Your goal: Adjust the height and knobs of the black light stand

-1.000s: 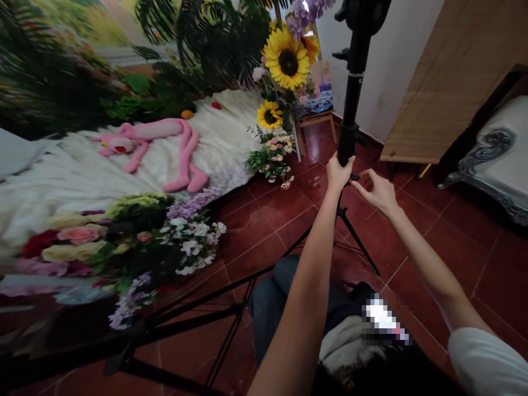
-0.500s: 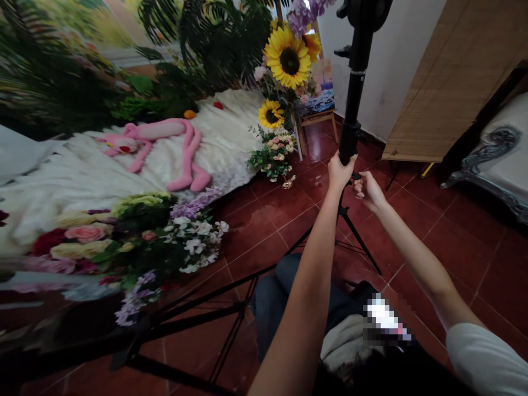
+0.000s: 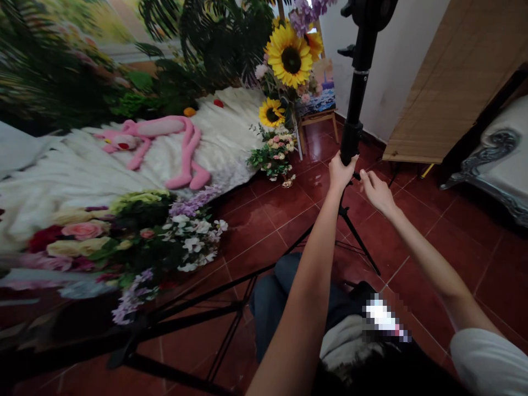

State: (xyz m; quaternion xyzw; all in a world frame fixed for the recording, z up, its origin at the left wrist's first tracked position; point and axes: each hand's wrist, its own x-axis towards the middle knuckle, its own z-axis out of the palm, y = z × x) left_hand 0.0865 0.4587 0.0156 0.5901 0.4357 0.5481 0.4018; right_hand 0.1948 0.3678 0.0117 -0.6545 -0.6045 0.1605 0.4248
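A black light stand [image 3: 355,104] rises in front of me, with telescoping sections and clamp knobs. My left hand [image 3: 341,172] is wrapped around its pole just below a thick collar. Just to the right, my right hand [image 3: 376,191] is beside a small black knob [image 3: 356,176] on the pole. Its fingers are loosely bent and apart, with a small gap between fingertips and knob. Below my hands, the stand's tripod legs [image 3: 359,242] spread on the red tiled floor [image 3: 284,212].
At left, a pink plush toy [image 3: 160,129] lies on white furry cloth [image 3: 231,132]. Artificial flowers [image 3: 193,242] edge it, and sunflowers [image 3: 290,58] stand behind. Another tripod's black legs [image 3: 193,305] cross the lower left. A bamboo blind [image 3: 449,82] and ornate white furniture [image 3: 503,137] are at right.
My right hand has come off the knob, moving slightly right, its fingers loosening. My left hand keeps its hold on the pole.
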